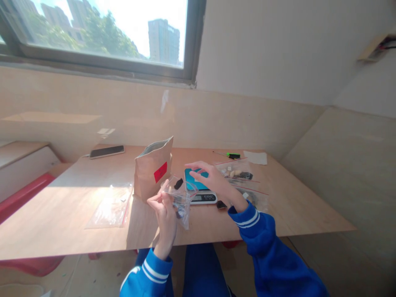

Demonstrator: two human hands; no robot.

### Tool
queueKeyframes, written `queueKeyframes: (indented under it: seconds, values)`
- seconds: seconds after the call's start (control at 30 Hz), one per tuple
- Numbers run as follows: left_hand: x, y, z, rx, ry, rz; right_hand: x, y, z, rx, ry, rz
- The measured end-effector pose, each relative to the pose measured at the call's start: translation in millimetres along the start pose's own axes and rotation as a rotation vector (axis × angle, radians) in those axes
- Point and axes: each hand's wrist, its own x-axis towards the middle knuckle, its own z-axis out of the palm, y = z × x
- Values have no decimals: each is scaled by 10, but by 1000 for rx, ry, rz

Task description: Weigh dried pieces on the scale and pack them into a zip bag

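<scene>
Nearest the camera: blue sleeves [275, 251] with white stripes at the cuffs, and blue trousers [201, 268] below the edge of the tabletop [235, 227]. Left hand [165, 206]: closed on a clear plastic bag [182, 212], with dark pieces visible through the film. Close to the bag's top, a black lump [178, 183]; unable to tell whether inside or outside the film. Right hand [210, 177]: stretched over the blue plate of the kitchen scale [202, 198], thumb parted from fingers; unable to tell whether touching the plate. Both hands near each other, not together. On scale: display too small to read. Just beside its right front corner, a dark piece [221, 204]. Farther right, two zip bags [236, 173] with red seal lines, one behind the other, holding small pieces. Behind these, a green-and-black screwdriver [233, 155] and white paper [255, 158]. Just beyond the left hand, an upright paper bag [151, 169], open at the top, red label in front. To its left, a flat clear bag [109, 206] in sunlight; farther back, a phone [107, 152]. Above, a window [108, 37].
</scene>
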Motion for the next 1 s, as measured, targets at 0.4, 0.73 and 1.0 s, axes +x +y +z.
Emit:
queueKeyframes:
  seconds: [0.4, 0.73, 1.0]
  values:
    - [-213, 18, 2, -17, 100, 10, -882, -163, 888, 233, 379, 441]
    - [-301, 124, -172, -65, -27, 192, -922, -313, 795, 340, 512, 335]
    - [7, 80, -391, -90, -309, -71, -1162, -168, 846, 373, 640, 418]
